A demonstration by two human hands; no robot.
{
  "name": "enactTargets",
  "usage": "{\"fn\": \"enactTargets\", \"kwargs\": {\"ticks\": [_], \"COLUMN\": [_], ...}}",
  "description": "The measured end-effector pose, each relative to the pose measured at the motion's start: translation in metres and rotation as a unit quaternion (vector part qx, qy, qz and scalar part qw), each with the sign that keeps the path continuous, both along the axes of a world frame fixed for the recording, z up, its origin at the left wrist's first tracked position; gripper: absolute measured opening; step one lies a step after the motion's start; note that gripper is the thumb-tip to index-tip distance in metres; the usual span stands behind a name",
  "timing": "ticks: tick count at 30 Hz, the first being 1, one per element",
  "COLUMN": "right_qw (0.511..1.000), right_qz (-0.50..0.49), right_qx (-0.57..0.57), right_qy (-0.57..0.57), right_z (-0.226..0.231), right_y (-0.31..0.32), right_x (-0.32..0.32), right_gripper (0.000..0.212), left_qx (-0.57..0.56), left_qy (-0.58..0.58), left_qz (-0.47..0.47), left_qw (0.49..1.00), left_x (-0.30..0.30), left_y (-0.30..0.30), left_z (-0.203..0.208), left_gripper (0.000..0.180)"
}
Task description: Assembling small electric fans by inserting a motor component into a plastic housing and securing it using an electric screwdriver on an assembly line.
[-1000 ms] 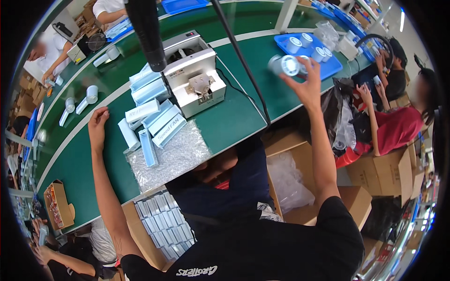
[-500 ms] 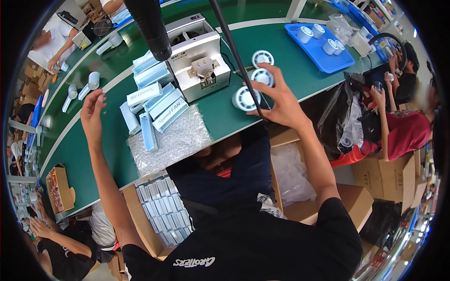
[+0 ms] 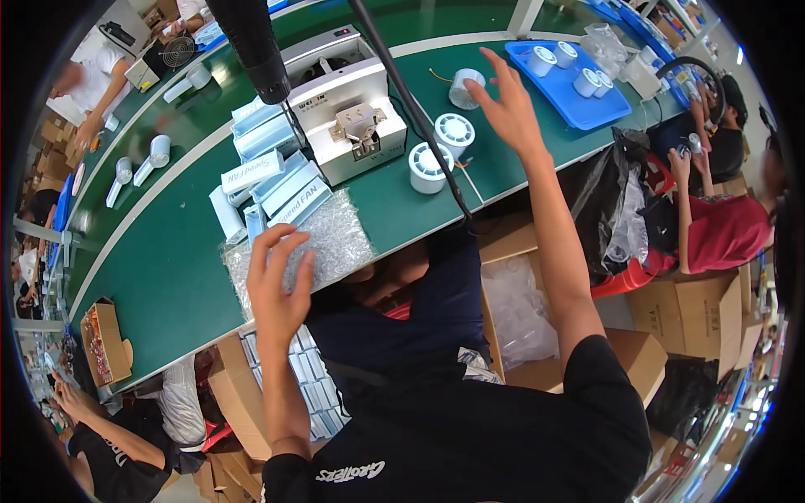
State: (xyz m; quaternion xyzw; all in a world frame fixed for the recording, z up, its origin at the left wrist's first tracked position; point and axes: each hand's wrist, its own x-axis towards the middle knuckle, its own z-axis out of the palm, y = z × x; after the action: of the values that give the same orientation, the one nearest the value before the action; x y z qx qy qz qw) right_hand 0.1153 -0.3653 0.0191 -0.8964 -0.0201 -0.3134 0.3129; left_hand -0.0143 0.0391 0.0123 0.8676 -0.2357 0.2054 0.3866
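Note:
My left hand point(image 3: 281, 289) is open with nothing in it, fingers apart over the near edge of the bubble wrap point(image 3: 340, 226). Just beyond it lies a pile of pale blue plastic handle shells point(image 3: 289, 189). My right hand point(image 3: 510, 113) is open, its fingers spread beside a white round fan head point(image 3: 464, 94) that shows its side and a thin wire. The thumb overlaps this fan head; whether it touches, I cannot tell. Nearer to me, two more fan heads, one point(image 3: 454, 132) behind the other point(image 3: 428, 170), stand with their vented faces up.
A grey-white bench machine point(image 3: 342, 155) stands behind the shells. A black cable point(image 3: 411, 105) hangs across the view. At the right is a blue tray point(image 3: 587, 113) with several fan heads. Cartons flank my legs; the left one holds shells point(image 3: 314, 377). Co-workers sit on both sides.
My left hand has come right and nearer, from the far left over to the bubble wrap. My right hand has moved away from the nearer fan heads; the farthest one has turned onto its side.

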Motion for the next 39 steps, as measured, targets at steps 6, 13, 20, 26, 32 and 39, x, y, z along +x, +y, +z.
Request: {"fn": "enactTargets", "kwargs": {"ticks": [6, 13, 20, 26, 32, 39], "right_qw": [0.993, 0.984, 0.988, 0.984, 0.981, 0.991], "right_qz": [0.020, 0.119, 0.150, 0.125, 0.139, 0.118], "right_qx": [0.047, 0.131, 0.028, 0.116, 0.131, 0.057], "right_qy": [0.102, 0.012, -0.010, 0.060, 0.042, 0.030], "right_z": [-0.026, -0.028, -0.046, -0.055, -0.050, -0.055], "right_y": [-0.008, -0.002, -0.010, -0.012, -0.018, -0.027], "right_x": [0.041, 0.002, -0.019, -0.008, -0.012, -0.018], "right_gripper": [0.044, 0.028, 0.040, 0.043, 0.041, 0.040], "left_qx": [0.046, -0.033, -0.349, -0.359, -0.357, -0.333], "left_qy": [0.018, 0.024, 0.073, 0.092, 0.091, 0.049], "left_qz": [0.076, 0.067, -0.297, -0.218, -0.211, -0.181], "left_qw": [0.996, 0.997, 0.886, 0.903, 0.905, 0.924], "left_x": [-0.008, -0.020, -0.069, -0.094, -0.068, -0.065], "left_y": [-0.006, 0.001, -0.009, 0.004, -0.004, -0.002], "left_z": [-0.019, -0.008, 0.090, 0.074, 0.062, 0.065], "left_gripper": [0.033, 0.031, 0.034, 0.033, 0.033, 0.034]}}
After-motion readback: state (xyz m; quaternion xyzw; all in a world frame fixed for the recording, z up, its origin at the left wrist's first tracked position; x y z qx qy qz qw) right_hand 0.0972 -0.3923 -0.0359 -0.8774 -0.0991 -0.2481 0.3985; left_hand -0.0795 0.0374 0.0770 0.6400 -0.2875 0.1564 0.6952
